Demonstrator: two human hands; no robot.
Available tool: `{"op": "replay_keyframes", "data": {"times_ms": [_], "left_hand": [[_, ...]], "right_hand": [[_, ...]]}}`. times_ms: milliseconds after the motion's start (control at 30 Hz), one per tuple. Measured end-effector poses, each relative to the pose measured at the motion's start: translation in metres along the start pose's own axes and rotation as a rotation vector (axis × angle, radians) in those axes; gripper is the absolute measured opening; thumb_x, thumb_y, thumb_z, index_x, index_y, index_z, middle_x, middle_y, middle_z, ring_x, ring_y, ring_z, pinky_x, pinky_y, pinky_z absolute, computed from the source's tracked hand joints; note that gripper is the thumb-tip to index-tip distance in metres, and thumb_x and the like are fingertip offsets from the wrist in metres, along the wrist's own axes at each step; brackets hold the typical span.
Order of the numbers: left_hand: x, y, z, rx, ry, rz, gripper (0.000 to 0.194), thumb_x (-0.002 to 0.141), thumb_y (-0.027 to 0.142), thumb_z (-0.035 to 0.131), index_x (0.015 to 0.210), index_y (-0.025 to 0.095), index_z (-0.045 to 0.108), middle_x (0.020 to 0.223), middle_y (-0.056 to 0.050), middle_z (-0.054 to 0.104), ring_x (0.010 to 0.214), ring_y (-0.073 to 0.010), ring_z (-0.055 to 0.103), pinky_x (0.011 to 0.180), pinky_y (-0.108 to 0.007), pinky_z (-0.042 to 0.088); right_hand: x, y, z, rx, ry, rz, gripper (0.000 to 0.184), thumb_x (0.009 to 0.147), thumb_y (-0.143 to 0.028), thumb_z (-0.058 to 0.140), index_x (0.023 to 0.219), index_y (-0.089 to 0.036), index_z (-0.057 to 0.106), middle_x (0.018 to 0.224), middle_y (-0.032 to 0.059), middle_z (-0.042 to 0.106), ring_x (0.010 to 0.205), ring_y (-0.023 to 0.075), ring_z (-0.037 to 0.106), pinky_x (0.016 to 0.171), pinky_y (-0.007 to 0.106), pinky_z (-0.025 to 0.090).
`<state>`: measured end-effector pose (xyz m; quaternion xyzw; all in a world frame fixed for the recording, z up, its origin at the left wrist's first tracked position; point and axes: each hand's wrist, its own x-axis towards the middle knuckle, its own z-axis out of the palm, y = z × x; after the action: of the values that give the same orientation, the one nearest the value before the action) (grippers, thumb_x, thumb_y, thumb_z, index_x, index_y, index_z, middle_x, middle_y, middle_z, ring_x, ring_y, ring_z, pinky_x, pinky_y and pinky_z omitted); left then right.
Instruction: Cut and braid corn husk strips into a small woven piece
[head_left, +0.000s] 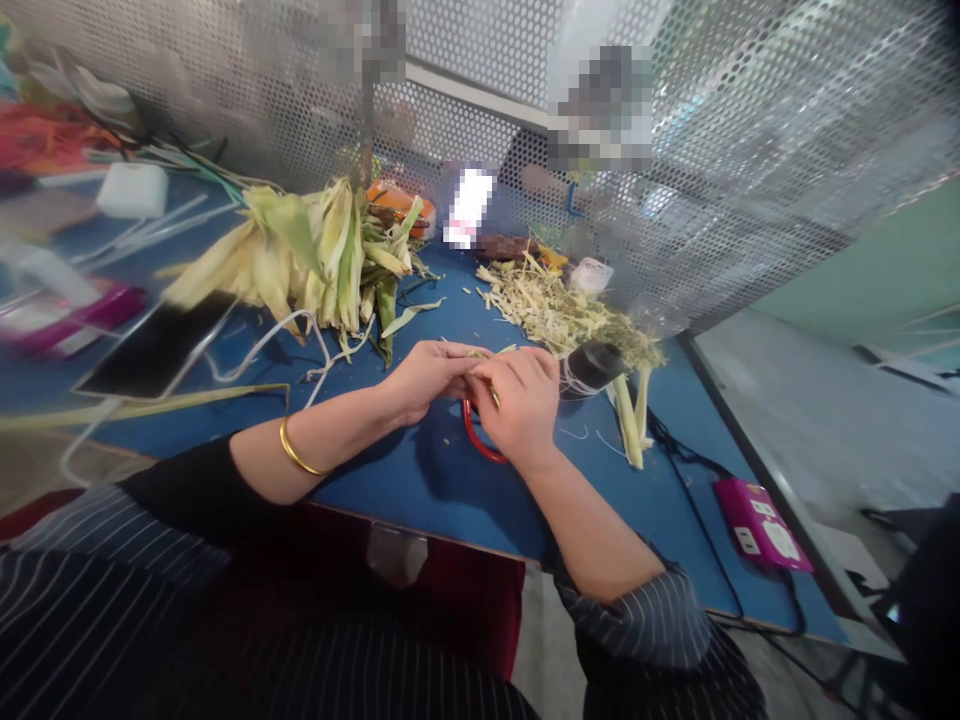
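Observation:
My left hand (433,375) and my right hand (521,400) meet over the middle of the blue table, fingers closed together. Between them is a small yellow-green piece of corn husk (495,396), mostly hidden by the fingers. Under my right hand a red loop handle (480,440), which looks like that of scissors, lies on the table. A dark spool of thread (592,366) stands just right of my right hand, with pale thread wound on it. Behind my hands, to the left, lies a bundle of corn husks (322,260).
Shredded husk scraps (536,300) are heaped at the back, beside husk strips (631,425). A phone (157,345) with a white cable lies at left. A purple power strip (763,525) sits at right. Behind the table rises a perforated metal screen (465,120), with people beyond.

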<state>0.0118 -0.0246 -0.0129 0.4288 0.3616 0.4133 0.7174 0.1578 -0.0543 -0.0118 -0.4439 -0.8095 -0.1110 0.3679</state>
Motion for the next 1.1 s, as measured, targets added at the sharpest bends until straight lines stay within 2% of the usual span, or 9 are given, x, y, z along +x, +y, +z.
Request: {"op": "replay_keyframes", "data": {"times_ms": [100,167,333,433,633,800,967,1100], "left_hand": [[0.001,0.003,-0.002,0.086,-0.018,0.023,0.024,0.074,0.020,0.070,0.096,0.012,0.073,0.074,-0.007,0.072,0.064,-0.0134,0.068,0.069,-0.027,0.055],[0.001,0.006,-0.003,0.127,-0.021,0.027,0.027,0.073,0.020,0.070,0.098,0.010,0.072,0.072,-0.007,0.072,0.065,-0.0153,0.069,0.069,-0.028,0.056],[0.001,0.011,-0.005,0.169,-0.061,0.043,0.031,0.075,0.023,0.069,0.102,0.009,0.071,0.075,-0.008,0.073,0.065,-0.0152,0.069,0.068,-0.028,0.056],[0.001,0.010,-0.006,0.159,-0.094,0.066,0.034,0.075,0.027,0.070,0.105,0.011,0.070,0.077,-0.008,0.073,0.067,-0.0147,0.069,0.071,-0.028,0.056],[0.002,0.009,-0.008,0.206,-0.141,0.139,0.045,0.070,0.032,0.076,0.109,0.013,0.069,0.087,-0.007,0.073,0.072,-0.0130,0.067,0.076,-0.029,0.054],[0.001,0.011,-0.008,0.189,-0.167,0.139,0.045,0.070,0.031,0.076,0.111,0.015,0.068,0.093,-0.007,0.072,0.076,-0.0131,0.067,0.078,-0.029,0.054],[-0.001,0.015,-0.009,0.160,-0.097,0.065,0.043,0.070,0.034,0.076,0.107,0.014,0.070,0.083,-0.006,0.073,0.068,-0.0133,0.067,0.074,-0.029,0.054],[-0.001,0.017,-0.011,0.182,-0.020,0.002,0.041,0.073,0.043,0.071,0.102,0.013,0.071,0.074,-0.007,0.072,0.063,-0.0144,0.067,0.064,-0.025,0.053]], "right_hand": [[0.000,0.001,0.001,0.300,0.048,0.307,0.015,0.083,-0.025,0.058,0.069,-0.020,0.056,0.074,0.0008,0.060,0.074,0.0146,0.056,0.076,0.031,0.043],[0.001,0.002,0.002,0.445,0.042,0.445,0.014,0.081,-0.026,0.060,0.068,-0.020,0.056,0.071,-0.0003,0.058,0.069,0.0136,0.054,0.070,0.029,0.044],[0.000,0.004,0.002,0.585,0.023,0.590,0.011,0.078,-0.027,0.061,0.071,-0.019,0.060,0.074,0.0001,0.060,0.071,0.0136,0.054,0.070,0.028,0.044],[0.000,0.003,0.001,0.682,0.011,0.649,0.012,0.078,-0.027,0.061,0.070,-0.019,0.058,0.070,-0.0011,0.060,0.065,0.0121,0.053,0.067,0.027,0.044],[0.002,0.001,-0.001,0.708,0.070,0.680,0.006,0.074,-0.020,0.061,0.071,-0.019,0.056,0.068,-0.0034,0.058,0.061,0.0101,0.052,0.063,0.024,0.043],[0.004,0.000,-0.002,0.715,0.087,0.673,0.009,0.075,-0.024,0.061,0.071,-0.019,0.055,0.068,-0.0028,0.059,0.061,0.0104,0.054,0.062,0.024,0.044],[0.003,-0.002,-0.003,0.715,0.036,0.674,0.012,0.079,-0.029,0.060,0.074,-0.019,0.056,0.068,-0.0017,0.061,0.062,0.0118,0.056,0.064,0.026,0.046],[0.003,-0.003,-0.003,0.585,0.017,0.547,0.012,0.080,-0.031,0.060,0.076,-0.020,0.058,0.078,0.0009,0.063,0.072,0.0140,0.057,0.074,0.028,0.046]]}}
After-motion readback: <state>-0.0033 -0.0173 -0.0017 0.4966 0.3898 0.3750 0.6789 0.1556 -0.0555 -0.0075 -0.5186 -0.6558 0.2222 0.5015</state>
